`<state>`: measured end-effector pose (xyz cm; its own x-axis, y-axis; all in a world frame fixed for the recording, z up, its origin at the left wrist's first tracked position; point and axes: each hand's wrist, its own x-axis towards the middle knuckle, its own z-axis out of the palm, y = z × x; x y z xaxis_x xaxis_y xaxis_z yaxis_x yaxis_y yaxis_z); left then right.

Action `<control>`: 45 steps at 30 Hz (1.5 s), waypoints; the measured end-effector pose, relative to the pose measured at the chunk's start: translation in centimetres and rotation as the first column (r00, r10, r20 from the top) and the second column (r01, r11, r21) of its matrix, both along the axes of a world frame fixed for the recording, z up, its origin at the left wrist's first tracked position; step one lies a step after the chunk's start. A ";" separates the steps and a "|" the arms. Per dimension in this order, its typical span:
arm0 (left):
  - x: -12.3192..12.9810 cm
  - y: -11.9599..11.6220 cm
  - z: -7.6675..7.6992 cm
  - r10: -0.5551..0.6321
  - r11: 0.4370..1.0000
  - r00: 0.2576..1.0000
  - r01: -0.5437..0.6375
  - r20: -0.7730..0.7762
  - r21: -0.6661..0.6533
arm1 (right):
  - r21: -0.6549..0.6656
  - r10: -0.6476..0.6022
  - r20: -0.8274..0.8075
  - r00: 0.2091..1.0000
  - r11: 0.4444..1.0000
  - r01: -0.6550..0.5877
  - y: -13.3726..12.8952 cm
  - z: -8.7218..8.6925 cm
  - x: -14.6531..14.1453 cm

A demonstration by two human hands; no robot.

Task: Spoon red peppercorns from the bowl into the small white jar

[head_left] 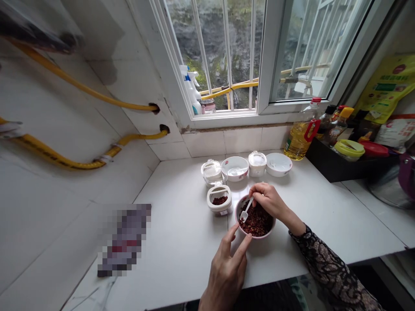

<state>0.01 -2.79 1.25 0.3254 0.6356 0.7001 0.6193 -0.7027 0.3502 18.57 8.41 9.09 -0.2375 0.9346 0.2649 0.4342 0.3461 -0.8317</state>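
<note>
The right hand (267,201) is clenched on a small white plastic spoon (246,210), pinching its handle, with the scoop down in a round ceramic bowl (256,236). The bowl is white with a pink rim and heaped with coarse, dark-red spice (256,221). A black lace sleeve (330,268) covers the right forearm. The left hand (225,276) is empty, its fingers spread open just beside the bowl at seven o'clock.

The bowl sits on a white tiled counter (181,242). At ten o'clock, almost touching it, stands one clear jar (219,211) with a white rim, holding a little dark-red spice. Farther out, between eleven and one o'clock, are two lidded jars (257,163) and two white bowls (279,164). At two o'clock stands one plastic oil bottle (300,138) with a red handle; its label is too small to read. Two yellow hoses (81,86) run along the wall at ten o'clock.
</note>
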 end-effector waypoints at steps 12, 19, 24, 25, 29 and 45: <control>0.0 -0.1 0.0 0.021 1.000 1.000 -0.021 -0.004 -0.007 | -0.292 -0.100 -0.356 0.929 0.957 -0.008 0.8 0.1 0.5; 0.2 0.0 -0.3 0.026 1.000 1.000 -0.026 -0.005 0.011 | -0.038 -0.108 -0.351 0.930 0.994 0.101 0.0 1.1 -1.2; 0.3 0.1 -0.8 0.030 1.000 0.999 -0.031 0.019 0.002 | 0.454 0.022 -0.024 0.999 0.891 -0.009 -1.1 1.5 -2.7; 0.3 0.1 -0.8 0.031 1.000 0.999 -0.031 0.024 0.001 | 0.517 0.052 0.031 0.998 0.854 -0.060 -1.2 1.6 -2.7; 0.3 0.0 -0.9 0.025 0.999 1.000 -0.024 0.017 -0.030 | 0.558 -0.026 0.015 1.000 0.830 0.014 -1.1 1.6 -1.4; 1.2 -0.2 -0.8 0.073 0.995 0.996 -0.069 0.055 -0.068 | 0.193 -0.013 0.164 0.986 0.981 -0.019 -0.2 -0.3 -0.3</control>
